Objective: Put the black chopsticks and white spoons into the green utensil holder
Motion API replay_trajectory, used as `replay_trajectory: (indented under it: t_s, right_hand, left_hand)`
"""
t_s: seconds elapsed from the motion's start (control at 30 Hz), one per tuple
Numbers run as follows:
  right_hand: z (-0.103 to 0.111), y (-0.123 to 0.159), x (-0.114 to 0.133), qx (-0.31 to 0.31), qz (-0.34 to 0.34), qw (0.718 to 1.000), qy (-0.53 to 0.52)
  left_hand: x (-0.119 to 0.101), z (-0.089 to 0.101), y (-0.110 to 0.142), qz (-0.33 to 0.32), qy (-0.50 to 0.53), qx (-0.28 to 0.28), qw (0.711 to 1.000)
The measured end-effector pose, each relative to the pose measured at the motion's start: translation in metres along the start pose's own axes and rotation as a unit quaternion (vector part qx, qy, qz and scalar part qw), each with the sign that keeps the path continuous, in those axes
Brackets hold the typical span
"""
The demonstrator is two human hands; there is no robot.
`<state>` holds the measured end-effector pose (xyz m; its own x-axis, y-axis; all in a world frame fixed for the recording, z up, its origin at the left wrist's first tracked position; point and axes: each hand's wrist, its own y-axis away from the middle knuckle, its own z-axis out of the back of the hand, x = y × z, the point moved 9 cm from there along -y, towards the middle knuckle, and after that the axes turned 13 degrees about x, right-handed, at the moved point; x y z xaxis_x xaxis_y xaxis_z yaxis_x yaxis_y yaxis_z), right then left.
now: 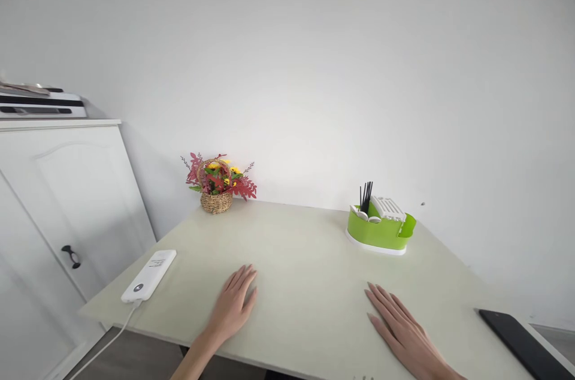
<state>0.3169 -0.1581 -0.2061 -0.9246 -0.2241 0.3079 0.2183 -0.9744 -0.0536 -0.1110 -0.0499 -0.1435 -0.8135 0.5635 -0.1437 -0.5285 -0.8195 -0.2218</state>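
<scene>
My left hand lies flat on the pale table, palm down, fingers stretched out and holding nothing. To its left is a white power bank with a white cable plugged into its near end. My right hand also rests palm down on the tabletop, fingers extended and thumb apart, with nothing in it. Beyond it stands a green and white caddy with thin black sticks, white spoon-like pieces and a white slatted part. A black phone-like slab lies to its right.
A wicker basket of red and yellow flowers stands at the table's back left, near the wall. Left of the table is a white cabinet with a black handle; a white and black device sits on top.
</scene>
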Motion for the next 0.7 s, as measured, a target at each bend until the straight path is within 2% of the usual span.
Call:
replay_trajectory:
  t_s: [0.1,0.17,0.23,0.3,0.37,0.43,0.47,0.53,0.7]
  right_hand:
    - [0.002,-0.003,-0.007,0.004,0.010,1.000,0.001]
    - [0.017,-0.011,-0.021,-0.005,0.006,1.000,0.013]
    - [0.051,-0.023,-0.049,-0.052,-0.048,0.997,0.031]
    - [0.097,-0.031,-0.086,-0.126,-0.148,0.980,0.050]
    - [0.136,-0.040,-0.116,-0.167,-0.209,0.962,0.062]
    - [0.161,-0.050,-0.142,-0.185,-0.257,0.946,0.071]
    - [0.165,-0.057,-0.153,-0.179,-0.270,0.943,0.073]
    - [0.161,-0.072,-0.171,-0.154,-0.278,0.945,0.074]
    - [0.119,-0.104,-0.189,-0.108,-0.247,0.961,0.067]
  left_hand:
    - [-0.002,0.000,0.000,0.000,0.002,0.005,1.000]
    - [-0.002,-0.001,0.001,0.000,0.003,0.012,1.000]
    - [-0.002,-0.001,0.002,0.000,0.005,0.016,1.000]
    - [-0.003,-0.001,0.003,0.000,0.009,0.014,1.000]
    - [-0.004,-0.001,0.003,-0.003,0.014,0.009,1.000]
    - [-0.005,0.000,0.003,-0.003,0.018,0.006,1.000]
    - [-0.005,-0.001,0.003,-0.003,0.019,0.006,1.000]
    - [-0.005,-0.001,0.003,-0.002,0.021,0.006,1.000]
    - [-0.006,0.000,0.004,-0.002,0.020,0.000,1.000]
